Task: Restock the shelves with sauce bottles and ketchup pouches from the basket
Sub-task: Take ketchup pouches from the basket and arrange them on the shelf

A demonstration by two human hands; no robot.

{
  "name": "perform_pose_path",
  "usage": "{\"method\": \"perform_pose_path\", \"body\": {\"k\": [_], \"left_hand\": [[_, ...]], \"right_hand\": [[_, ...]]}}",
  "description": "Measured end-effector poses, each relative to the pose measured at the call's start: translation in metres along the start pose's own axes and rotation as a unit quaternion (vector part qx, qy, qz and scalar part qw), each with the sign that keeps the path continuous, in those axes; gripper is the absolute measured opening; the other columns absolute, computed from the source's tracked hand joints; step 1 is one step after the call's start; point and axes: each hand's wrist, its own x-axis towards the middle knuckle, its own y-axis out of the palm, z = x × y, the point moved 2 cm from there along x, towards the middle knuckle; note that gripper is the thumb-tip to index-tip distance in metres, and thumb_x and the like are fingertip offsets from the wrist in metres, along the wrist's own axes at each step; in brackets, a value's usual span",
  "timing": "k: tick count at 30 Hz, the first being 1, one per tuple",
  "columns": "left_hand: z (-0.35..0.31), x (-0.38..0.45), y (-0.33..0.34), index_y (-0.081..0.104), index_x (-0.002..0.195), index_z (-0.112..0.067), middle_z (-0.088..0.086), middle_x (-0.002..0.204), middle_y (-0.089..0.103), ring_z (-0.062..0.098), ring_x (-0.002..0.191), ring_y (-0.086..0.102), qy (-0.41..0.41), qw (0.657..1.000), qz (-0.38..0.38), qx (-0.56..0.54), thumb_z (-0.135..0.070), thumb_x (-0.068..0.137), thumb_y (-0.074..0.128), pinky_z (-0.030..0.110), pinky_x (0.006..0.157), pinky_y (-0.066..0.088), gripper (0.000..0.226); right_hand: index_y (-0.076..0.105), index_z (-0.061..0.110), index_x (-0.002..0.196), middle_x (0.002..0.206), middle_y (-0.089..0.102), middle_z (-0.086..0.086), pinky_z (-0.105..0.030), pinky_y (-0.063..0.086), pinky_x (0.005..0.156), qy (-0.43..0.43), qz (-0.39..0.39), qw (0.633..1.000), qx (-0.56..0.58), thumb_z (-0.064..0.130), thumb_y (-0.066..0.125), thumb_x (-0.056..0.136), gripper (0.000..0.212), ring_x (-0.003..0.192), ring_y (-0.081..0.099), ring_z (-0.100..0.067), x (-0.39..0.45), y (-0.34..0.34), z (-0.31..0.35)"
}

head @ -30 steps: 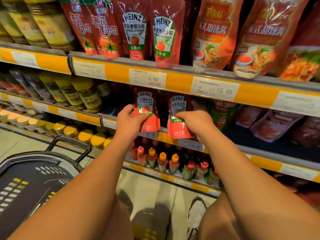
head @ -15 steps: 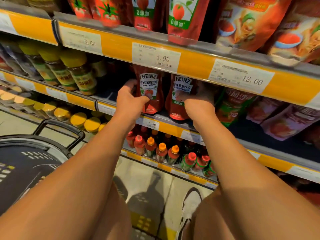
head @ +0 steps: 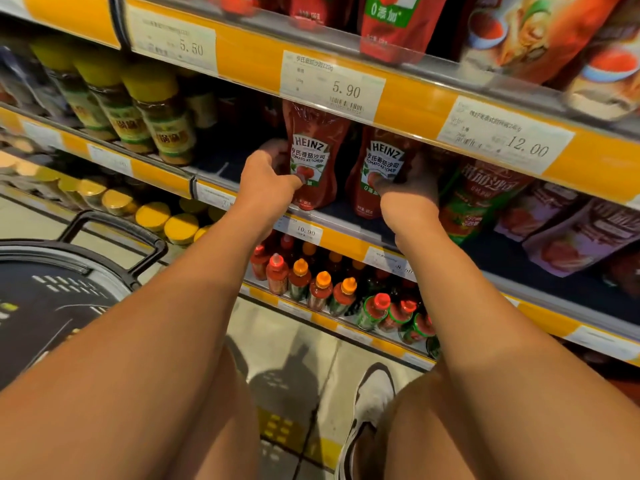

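Fingers [head: 301, 180] of left hand [head: 266, 181] curled round left Heinz ketchup pouch [head: 313, 157]; right hand [head: 408, 190] gripping right Heinz ketchup pouch [head: 381, 171]. Both upright on middle shelf [head: 339, 220], below 5.90 price tag [head: 332, 86]. Black basket [head: 69, 271] far left of that tag.

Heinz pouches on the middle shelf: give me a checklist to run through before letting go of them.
1. Left hand grips left Heinz pouch: ok.
2. Right hand grips right Heinz pouch: ok.
3. Both pouches upright, labels facing out: ok.
4. Pouch bases resting on the middle shelf, behind its front edge: ok.
5. Pouches will stand unsupported: cannot tell.
6. Room behind the pouches: cannot tell, dark.
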Motion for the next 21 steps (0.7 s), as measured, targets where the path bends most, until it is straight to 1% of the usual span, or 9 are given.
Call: {"method": "perform_pose_path", "body": {"k": [3,4,7,10,12,15,17,19,21], "left_hand": [[0.0,-0.001,-0.002,0.066,0.125,-0.019,-0.005,0.115,0.074,0.011,0.105,0.071,0.012,0.999,-0.027,0.037,-0.014,0.085,0.083,0.033,0.089,0.062,0.044],[0.0,-0.001,-0.003,0.067,0.123,-0.021,-0.006,0.113,0.074,0.01,0.104,0.071,0.018,0.998,-0.036,0.054,-0.018,0.083,0.084,0.035,0.088,0.062,0.044],[0.0,-0.002,-0.007,0.07,0.118,-0.028,-0.009,0.11,0.074,0.01,0.1,0.071,0.028,0.991,-0.045,0.123,-0.036,0.073,0.082,0.038,0.087,0.063,0.048],[0.001,-0.004,-0.004,0.07,0.12,-0.032,-0.005,0.117,0.071,0.014,0.104,0.068,0.032,0.985,-0.045,0.166,-0.046,0.069,0.08,0.039,0.091,0.061,0.054],[0.002,-0.004,-0.002,0.069,0.123,-0.03,-0.003,0.119,0.07,0.016,0.108,0.067,0.035,0.984,-0.045,0.169,-0.042,0.073,0.081,0.041,0.093,0.06,0.052],[0.002,-0.004,0.0,0.068,0.126,-0.027,-0.004,0.121,0.07,0.017,0.111,0.066,0.04,0.982,-0.052,0.175,-0.039,0.078,0.081,0.042,0.095,0.059,0.052],[0.003,-0.002,0.001,0.067,0.128,-0.024,-0.003,0.122,0.071,0.017,0.112,0.066,0.041,0.982,-0.057,0.174,-0.036,0.081,0.082,0.041,0.096,0.059,0.051],[0.006,0.003,0.004,0.067,0.13,-0.022,-0.003,0.123,0.071,0.017,0.112,0.066,0.042,0.982,-0.066,0.172,-0.034,0.083,0.084,0.038,0.096,0.058,0.051],[0.008,0.008,0.008,0.066,0.131,-0.021,-0.003,0.123,0.071,0.017,0.111,0.067,0.041,0.982,-0.071,0.169,-0.034,0.083,0.085,0.037,0.095,0.058,0.053]], "right_hand": [[0.058,0.02,0.115,0.126,0.068,-0.007,-0.032,0.054,0.088,0.016,0.026,0.995,-0.098,0.011,0.07,0.092,0.028,0.115,0.064,-0.03,0.0,-0.003,-0.009],[0.056,0.02,0.111,0.123,0.067,-0.008,-0.034,0.055,0.086,0.022,0.039,0.99,-0.136,0.007,0.066,0.09,0.027,0.112,0.065,-0.031,0.0,-0.004,-0.012],[0.051,0.015,0.118,0.125,0.06,-0.011,-0.032,0.045,0.079,0.023,0.063,0.966,-0.249,0.009,0.058,0.094,0.026,0.108,0.06,-0.033,-0.003,-0.008,-0.015],[0.049,0.014,0.138,0.136,0.056,-0.012,-0.03,0.037,0.082,0.018,0.061,0.951,-0.302,0.027,0.059,0.101,0.04,0.121,0.056,-0.034,-0.003,-0.009,-0.017],[0.051,0.017,0.138,0.137,0.058,-0.01,-0.032,0.041,0.084,0.005,0.05,0.958,-0.281,0.032,0.063,0.099,0.043,0.123,0.057,-0.033,-0.005,-0.009,-0.017],[0.057,0.019,0.136,0.138,0.062,-0.006,-0.035,0.048,0.096,-0.009,0.046,0.973,-0.225,0.033,0.068,0.096,0.044,0.125,0.059,-0.032,-0.002,-0.006,-0.016],[0.062,0.024,0.132,0.133,0.067,-0.005,-0.038,0.053,0.099,-0.003,0.044,0.983,-0.176,0.035,0.072,0.091,0.043,0.121,0.063,-0.03,-0.003,0.001,-0.014],[0.063,0.035,0.113,0.114,0.075,-0.006,-0.05,0.06,0.091,0.018,0.026,0.994,-0.108,0.039,0.07,0.075,0.039,0.103,0.072,-0.033,0.002,0.008,-0.02],[0.061,0.034,0.101,0.101,0.076,-0.007,-0.053,0.063,0.079,0.034,0.015,0.998,-0.051,0.033,0.064,0.067,0.035,0.09,0.074,-0.034,0.018,0.016,-0.038]]}}
